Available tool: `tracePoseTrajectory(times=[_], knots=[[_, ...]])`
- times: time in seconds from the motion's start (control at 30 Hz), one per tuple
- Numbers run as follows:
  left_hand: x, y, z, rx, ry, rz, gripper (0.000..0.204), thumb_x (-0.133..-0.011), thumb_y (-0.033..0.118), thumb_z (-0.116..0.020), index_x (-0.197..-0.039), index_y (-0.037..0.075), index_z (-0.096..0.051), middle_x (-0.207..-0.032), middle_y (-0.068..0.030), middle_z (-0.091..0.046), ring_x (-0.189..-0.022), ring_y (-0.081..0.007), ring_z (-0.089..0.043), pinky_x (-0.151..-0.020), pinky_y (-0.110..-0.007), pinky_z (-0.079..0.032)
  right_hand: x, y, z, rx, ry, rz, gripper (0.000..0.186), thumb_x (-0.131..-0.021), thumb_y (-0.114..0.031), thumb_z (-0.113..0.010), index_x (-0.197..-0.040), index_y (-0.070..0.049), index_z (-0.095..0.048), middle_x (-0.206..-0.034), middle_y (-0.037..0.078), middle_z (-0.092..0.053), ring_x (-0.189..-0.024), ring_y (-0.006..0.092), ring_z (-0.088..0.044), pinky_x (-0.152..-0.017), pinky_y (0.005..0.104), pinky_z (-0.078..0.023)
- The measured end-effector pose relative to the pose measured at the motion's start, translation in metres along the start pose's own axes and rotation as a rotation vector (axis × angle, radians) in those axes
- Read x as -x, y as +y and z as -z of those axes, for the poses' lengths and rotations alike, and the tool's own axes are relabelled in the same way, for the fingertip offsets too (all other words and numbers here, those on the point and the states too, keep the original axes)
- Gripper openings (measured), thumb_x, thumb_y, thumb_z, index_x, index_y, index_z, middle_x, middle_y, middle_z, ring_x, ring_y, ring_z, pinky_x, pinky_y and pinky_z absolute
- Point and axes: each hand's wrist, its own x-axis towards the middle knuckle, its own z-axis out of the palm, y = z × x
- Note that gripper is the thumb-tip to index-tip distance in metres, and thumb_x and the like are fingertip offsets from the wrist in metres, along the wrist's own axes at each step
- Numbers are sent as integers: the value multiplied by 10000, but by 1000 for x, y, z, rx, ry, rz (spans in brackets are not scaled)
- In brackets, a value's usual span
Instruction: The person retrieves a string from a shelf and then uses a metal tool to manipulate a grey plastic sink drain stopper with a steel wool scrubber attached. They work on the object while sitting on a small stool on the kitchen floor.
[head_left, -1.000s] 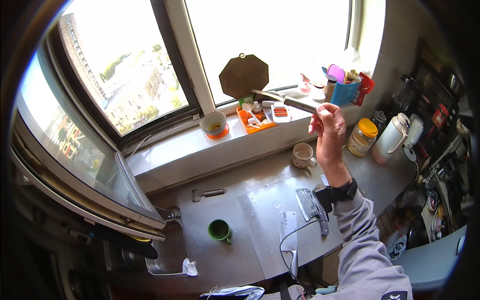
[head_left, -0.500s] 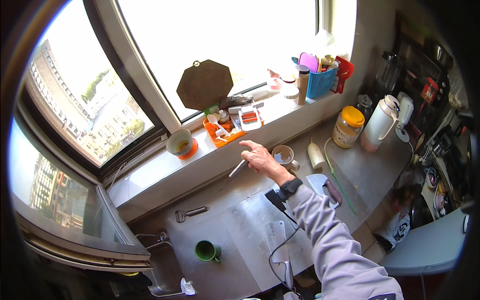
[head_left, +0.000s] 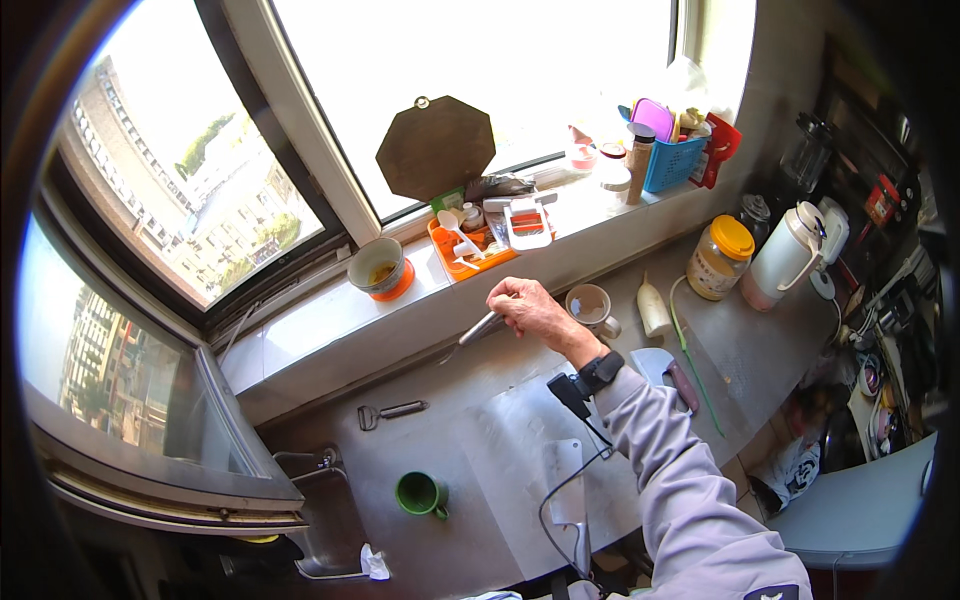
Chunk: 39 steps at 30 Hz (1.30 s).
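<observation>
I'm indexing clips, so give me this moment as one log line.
right hand: gripping slim silver-handled tool, held above counter | left hand: not in view | on counter: peeler, green mug

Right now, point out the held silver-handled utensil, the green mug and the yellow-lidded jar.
Silver-handled utensil (head_left: 479,329): head view, on its handle.
Green mug (head_left: 419,493): head view, on its inside.
Yellow-lidded jar (head_left: 714,274): head view, on its body below the lid.

Head-worn fisheye looks down over the counter (head_left: 465,440).
</observation>
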Motion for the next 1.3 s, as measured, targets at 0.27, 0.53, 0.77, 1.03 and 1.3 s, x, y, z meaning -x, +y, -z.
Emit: tracePoseTrajectory(times=[0.27, 0.53, 0.77, 1.03, 1.3], knots=[[-26, -23, 39, 39, -138, -81, 351, -919, 148, -622, -1206, -55, -623, -1144, -123, -670, -1069, -227, -616, -1006, -346, -444, 68, -104, -42, 50, -270, 202, 230, -932, -278, -723, -999, -67, -660, -717, -55, -560, -592, 18, -505, -512, 191, -446], [-41, -33, 91, 208, -355, -36, 281, -895, 79, -610, -1144, -46, -650, -1090, -75, -665, -1012, -171, -602, -933, -276, -455, 189, -231, -109, 266, -341, 462, 227, -955, -225, -700, -1109, -62, -667, -930, 29, -670, -685, 41, -576, -572, 190, -490], [-45, -36, 123, 114, -515, -100, 248, -885, 50, -617, -1114, -38, -657, -1063, -68, -679, -983, -164, -620, -910, -276, -475, 308, -278, -161, 497, -94, 776, 342, -961, -387, -675, -1056, -58, -670, -840, 17, -664, -638, 37, -580, -523, 190, -484], [-38, -28, 115, 36, -706, -40, 282, -856, 8, -570, -1116, -52, -660, -1071, -103, -701, -1003, -202, -649, -945, -309, -486, 395, -226, -197, -119, -178, 604, 363, -1039, -375, -525, -1049, -17, -465, -847, 112, -669, -600, 139, -688, -439, 227, -528], [-23, -19, 95, -35, -866, 12, 293, -858, 6, -579, -1133, -67, -650, -1081, -109, -699, -1005, -210, -650, -944, -312, -490, 442, -116, -226, -548, -206, 348, 337, -979, -212, -659, -1177, -7, -480, -865, 64, -644, -693, 106, -664, -522, 228, -555]])
